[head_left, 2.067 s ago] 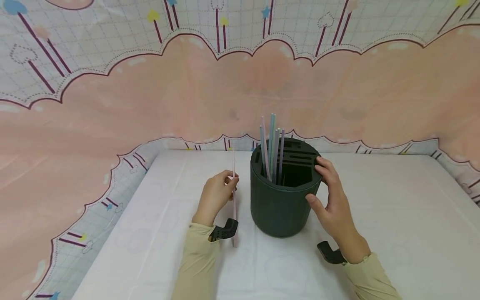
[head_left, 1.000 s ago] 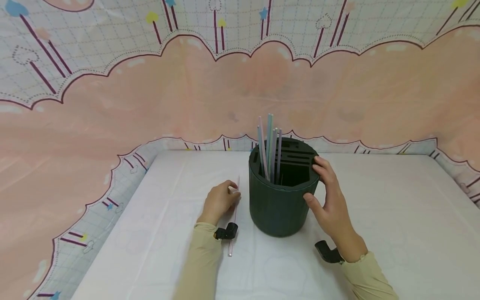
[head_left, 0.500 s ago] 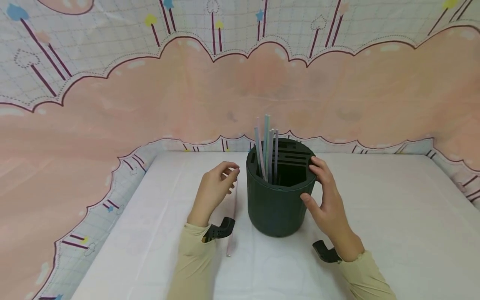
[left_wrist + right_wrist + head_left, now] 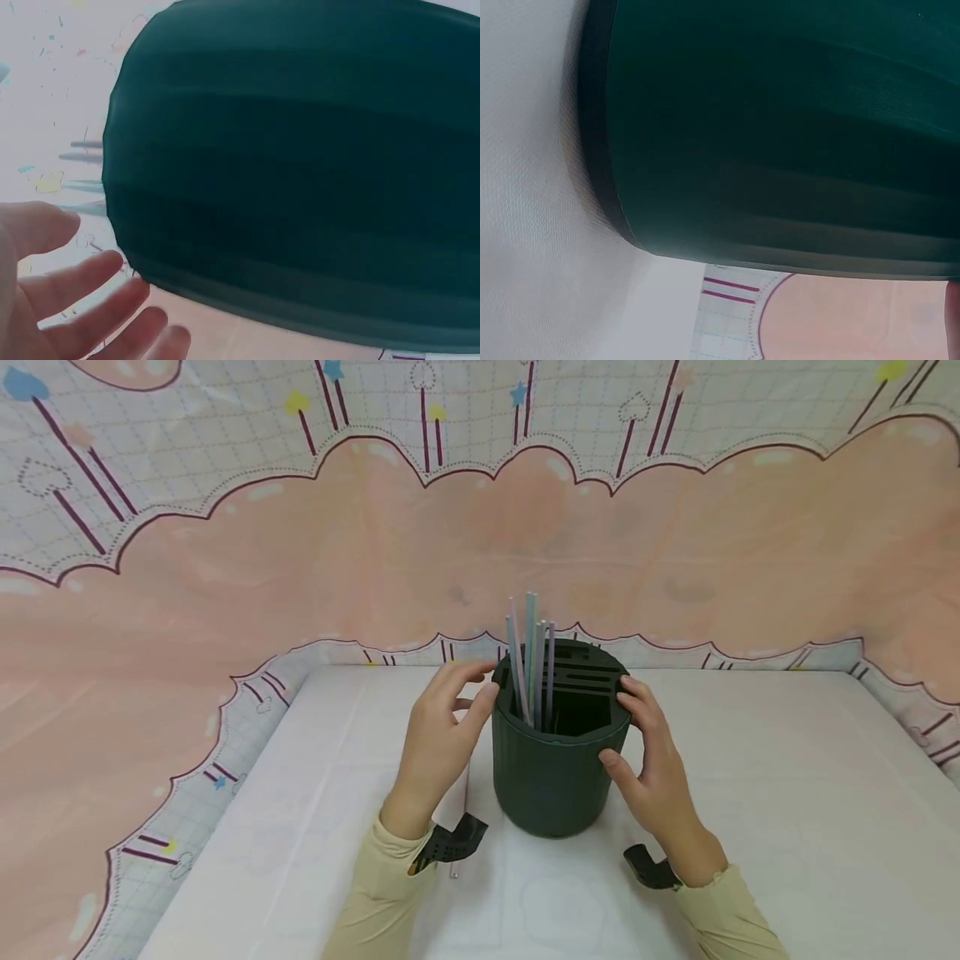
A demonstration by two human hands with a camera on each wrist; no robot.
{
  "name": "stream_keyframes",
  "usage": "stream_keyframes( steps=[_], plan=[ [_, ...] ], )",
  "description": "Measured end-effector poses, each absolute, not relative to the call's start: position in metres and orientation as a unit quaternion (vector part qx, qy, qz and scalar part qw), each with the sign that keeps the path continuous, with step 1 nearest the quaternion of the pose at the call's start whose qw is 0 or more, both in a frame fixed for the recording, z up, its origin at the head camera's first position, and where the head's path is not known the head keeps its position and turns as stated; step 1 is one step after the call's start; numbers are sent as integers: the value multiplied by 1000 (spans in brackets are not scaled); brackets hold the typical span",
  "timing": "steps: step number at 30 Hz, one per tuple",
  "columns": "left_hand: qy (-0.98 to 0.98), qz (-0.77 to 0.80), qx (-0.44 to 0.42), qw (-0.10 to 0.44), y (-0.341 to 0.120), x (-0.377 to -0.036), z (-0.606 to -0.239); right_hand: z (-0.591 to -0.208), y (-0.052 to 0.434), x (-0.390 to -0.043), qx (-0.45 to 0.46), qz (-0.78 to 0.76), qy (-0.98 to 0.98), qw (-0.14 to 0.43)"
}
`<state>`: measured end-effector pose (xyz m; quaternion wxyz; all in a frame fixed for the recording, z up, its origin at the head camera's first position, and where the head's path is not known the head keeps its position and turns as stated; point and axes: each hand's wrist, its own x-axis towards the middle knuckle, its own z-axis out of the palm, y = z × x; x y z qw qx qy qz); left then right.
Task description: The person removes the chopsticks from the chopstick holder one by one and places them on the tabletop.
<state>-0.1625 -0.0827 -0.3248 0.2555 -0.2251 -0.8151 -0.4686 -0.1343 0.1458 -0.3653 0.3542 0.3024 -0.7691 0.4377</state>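
Note:
A dark green round knife-and-utensil holder (image 4: 555, 785) stands upright on the white table, with several pastel drinking straws (image 4: 531, 668) leaning in its open compartment at the left. My right hand (image 4: 660, 768) holds its right side, fingers along the rim and thumb on the front wall. My left hand (image 4: 446, 735) is at the left rim, its fingers extended; in the left wrist view the fingers (image 4: 90, 292) are spread beside the rim, with nothing held. A pink straw (image 4: 453, 870) lies on the table under the left wrist, partly hidden. The holder's wall (image 4: 780, 150) fills most of the right wrist view.
Narrow slots (image 4: 585, 675) cut the holder's top behind the open compartment. A black camera mount sits on each wrist. The white table (image 4: 787, 777) stretches to both sides, and a printed peach-and-white cloth (image 4: 337, 568) hangs behind it.
My left hand let go of the pink straw, leaving it on the table. It then rose and moved right to the holder's left rim. The right hand stays on the holder.

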Motion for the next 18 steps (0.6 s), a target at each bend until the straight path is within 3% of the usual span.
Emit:
stream_keyframes(
  steps=[18],
  plan=[
    [-826, -412, -250, 291, -46, -161, -332, -365, 150, -141, 301, 447, -769, 345]
  ],
)
